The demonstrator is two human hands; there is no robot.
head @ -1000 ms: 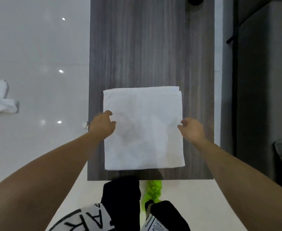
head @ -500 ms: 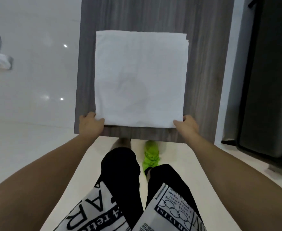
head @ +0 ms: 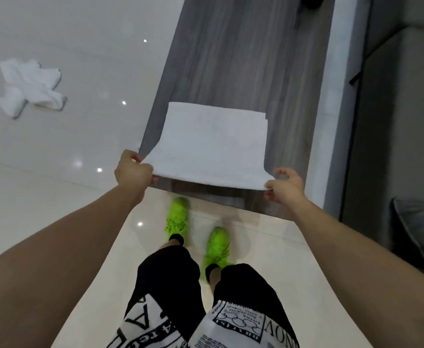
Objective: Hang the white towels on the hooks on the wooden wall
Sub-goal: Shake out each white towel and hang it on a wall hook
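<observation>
A folded white towel point(head: 213, 144) lies flat against the grey wooden wall panel point(head: 243, 59), its far edge still resting on the wood. My left hand point(head: 133, 170) grips the towel's near left corner. My right hand point(head: 285, 185) pinches the near right corner. The near edge is lifted off the panel between both hands. A second white towel point(head: 30, 86) lies crumpled on the white surface at the left. A dark round knob point(head: 311, 1), maybe a hook, shows at the panel's top edge.
A dark grey cabinet point(head: 394, 121) stands to the right of the panel, with a grey cushion point(head: 421, 229) below it. My legs and green shoes point(head: 216, 244) are on the pale glossy floor under the panel's near edge.
Both hands slid to the towel's near corners, closed on them and have lifted that edge off the wood. The view has tilted down and shifted left.
</observation>
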